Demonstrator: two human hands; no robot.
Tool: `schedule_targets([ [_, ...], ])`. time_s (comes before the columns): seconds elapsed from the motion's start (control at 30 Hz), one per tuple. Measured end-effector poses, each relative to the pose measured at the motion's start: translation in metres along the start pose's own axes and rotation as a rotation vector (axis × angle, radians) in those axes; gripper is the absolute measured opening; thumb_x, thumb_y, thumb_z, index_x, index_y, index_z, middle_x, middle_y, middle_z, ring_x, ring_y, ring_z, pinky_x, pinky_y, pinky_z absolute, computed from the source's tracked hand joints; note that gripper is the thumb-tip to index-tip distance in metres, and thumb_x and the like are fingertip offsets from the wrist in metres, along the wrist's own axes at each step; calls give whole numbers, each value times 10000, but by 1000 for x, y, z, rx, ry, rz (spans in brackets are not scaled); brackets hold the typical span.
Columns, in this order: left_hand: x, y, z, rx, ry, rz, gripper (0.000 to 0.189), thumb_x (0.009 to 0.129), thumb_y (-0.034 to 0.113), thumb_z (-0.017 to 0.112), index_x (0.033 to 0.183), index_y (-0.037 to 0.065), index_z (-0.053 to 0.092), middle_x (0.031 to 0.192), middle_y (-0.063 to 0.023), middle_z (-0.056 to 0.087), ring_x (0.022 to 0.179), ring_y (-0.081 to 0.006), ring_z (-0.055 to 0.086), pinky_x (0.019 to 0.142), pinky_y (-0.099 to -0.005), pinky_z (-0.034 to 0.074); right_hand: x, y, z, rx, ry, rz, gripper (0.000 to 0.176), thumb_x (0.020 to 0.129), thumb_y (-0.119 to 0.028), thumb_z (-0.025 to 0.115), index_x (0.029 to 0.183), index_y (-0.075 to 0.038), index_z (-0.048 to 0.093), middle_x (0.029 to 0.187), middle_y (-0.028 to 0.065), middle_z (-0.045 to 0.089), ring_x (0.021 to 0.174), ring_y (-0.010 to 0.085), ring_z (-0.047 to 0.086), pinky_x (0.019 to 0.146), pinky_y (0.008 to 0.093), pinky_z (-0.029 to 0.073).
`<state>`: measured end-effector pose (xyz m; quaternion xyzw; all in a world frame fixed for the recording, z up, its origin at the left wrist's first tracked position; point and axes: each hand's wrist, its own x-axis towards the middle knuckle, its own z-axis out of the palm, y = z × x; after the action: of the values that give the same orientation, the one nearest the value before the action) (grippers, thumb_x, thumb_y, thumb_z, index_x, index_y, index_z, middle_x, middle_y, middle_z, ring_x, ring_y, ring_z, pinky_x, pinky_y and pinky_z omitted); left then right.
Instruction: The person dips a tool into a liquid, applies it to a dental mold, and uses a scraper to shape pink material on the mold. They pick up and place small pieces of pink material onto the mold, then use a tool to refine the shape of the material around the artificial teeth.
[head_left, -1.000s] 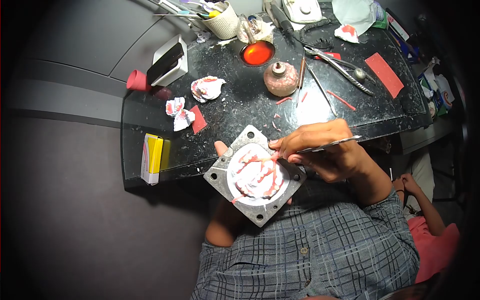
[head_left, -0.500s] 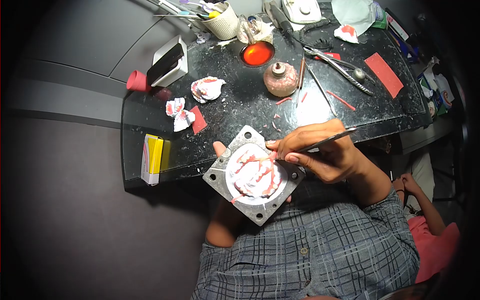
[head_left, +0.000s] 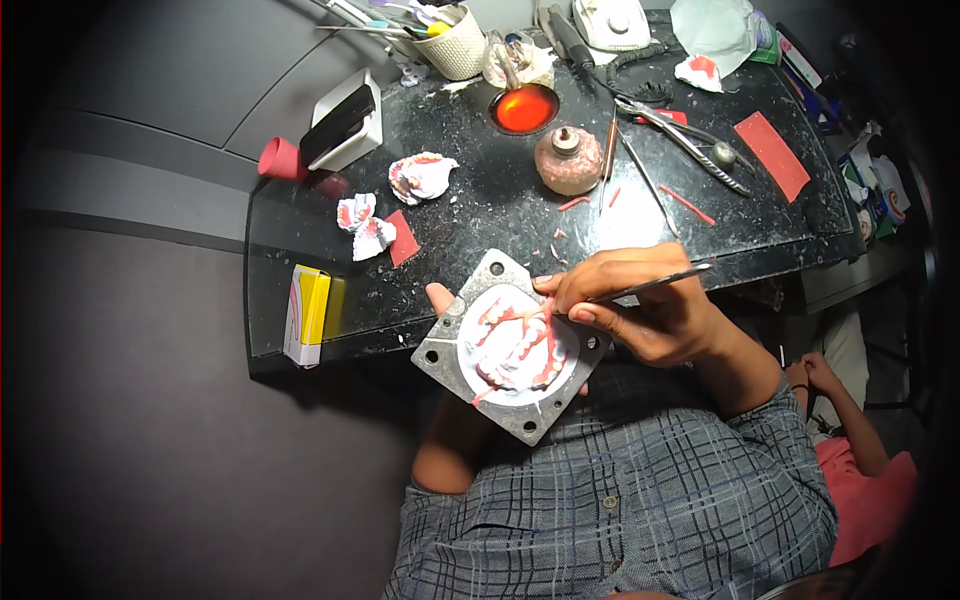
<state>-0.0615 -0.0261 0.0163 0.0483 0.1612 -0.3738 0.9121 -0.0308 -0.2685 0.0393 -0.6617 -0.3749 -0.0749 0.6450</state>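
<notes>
A square metal dental flask [head_left: 450,373] with corner holes is held up in front of the bench edge. White plaster [head_left: 499,357] fills its round middle, with denture pieces of pink wax and teeth [head_left: 548,370] set in it. My left hand [head_left: 439,297] supports the flask from below; only fingertips show at its edges, the rest being hidden. In my right hand [head_left: 655,305] is a thin dark-handled wax carving tool [head_left: 655,284], gripped like a pen. Its tip is over the pink wax near the flask's upper right, partly hidden by the fingers.
On the black bench [head_left: 470,225] stand a spirit burner [head_left: 568,165] and a dish with red-orange contents [head_left: 524,108]. Pliers [head_left: 690,150], pink wax sheets [head_left: 772,155] and plaster pieces [head_left: 422,177] lie around. A yellow-and-white box [head_left: 308,315] is at the left edge. Another person's arm [head_left: 850,420] shows right.
The flask has turned slightly, its lower corner shifting right and up. My right hand keeps its grip on the tool over the wax. The whole bench view has shifted a little to the right.
</notes>
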Motion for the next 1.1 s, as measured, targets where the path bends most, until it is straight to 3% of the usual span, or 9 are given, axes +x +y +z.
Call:
schedule_targets([
  [0.2, 0, 1, -5, -1, -99, -37, 1308, 765, 1001, 497, 1590, 10, 278, 1560, -393, 373, 1247, -698, 524, 892, -889, 466, -1, 4, -3, 128, -3, -2, 53, 962, 10, 728, 994, 50, 737, 964, 181, 777, 1002, 313, 794, 876, 374, 624],
  [0.27, -1, 3, -8, -10, -113, -67, 1442, 646, 1078, 466, 1599, 12, 286, 1554, -381, 397, 1251, -655, 551, 965, -861, 449, -1, 7, -2, 213, 13, 31, 55, 967, 6, 726, 993, 53, 738, 964, 179, 778, 1014, 312, 793, 879, 374, 624],
  [0.37, -2, -1, -1, 2, -49, -9, 1329, 759, 1008, 490, 1615, 19, 249, 1566, -376, 381, 1246, -689, 533, 882, -901, 460, 0, 6, -1, 256, 32, 48, 67, 971, -3, 731, 997, 57, 742, 964, 175, 782, 1031, 316, 790, 883, 377, 626],
  [0.57, 1, 2, -4, 8, -85, -44, 1337, 754, 1007, 500, 1621, 25, 232, 1560, -377, 389, 1229, -689, 545, 873, -888, 480, 1, 4, 0, 62, 3, -26, 76, 966, -5, 739, 1008, 58, 749, 952, 168, 780, 1030, 327, 789, 890, 378, 627],
  [0.63, 2, 4, -10, 31, -108, -61, 1333, 755, 1007, 499, 1619, 26, 238, 1567, -378, 379, 1229, -692, 543, 870, -887, 481, 2, 1, -3, 132, -13, 46, 62, 914, 33, 730, 940, 82, 757, 939, 199, 784, 1013, 346, 785, 1005, 478, 611],
  [0.8, 0, 1, -3, 16, -54, -43, 1462, 645, 1085, 444, 1613, 6, 260, 1553, -390, 393, 1227, -663, 564, 956, -832, 481, -1, 8, -3, 253, 1, 67, 78, 971, -5, 733, 1010, 60, 750, 966, 171, 786, 1054, 314, 783, 912, 392, 620],
  [0.87, 3, 1, -6, 53, -63, -1, 1313, 766, 1000, 495, 1614, 24, 264, 1606, -377, 330, 1294, -697, 492, 909, -914, 422, 1, 6, -2, 119, 1, 10, 79, 974, -3, 727, 1015, 61, 750, 967, 170, 787, 1053, 314, 784, 908, 391, 620],
  [1.0, 3, 4, -13, 35, -110, -13, 1307, 769, 998, 493, 1613, 26, 271, 1608, -373, 332, 1320, -693, 471, 926, -922, 401, 2, 4, -2, 73, -14, -8, 81, 973, -3, 726, 1018, 61, 750, 962, 170, 787, 1046, 313, 786, 896, 389, 622],
  [1.1, 0, 2, -5, 79, -93, -49, 1455, 652, 1097, 391, 1617, 14, 280, 1568, -356, 414, 1274, -617, 560, 980, -831, 463, 0, 3, -2, 174, -14, 71, 81, 925, 9, 728, 939, 77, 769, 954, 205, 787, 1019, 340, 782, 1011, 496, 597],
])
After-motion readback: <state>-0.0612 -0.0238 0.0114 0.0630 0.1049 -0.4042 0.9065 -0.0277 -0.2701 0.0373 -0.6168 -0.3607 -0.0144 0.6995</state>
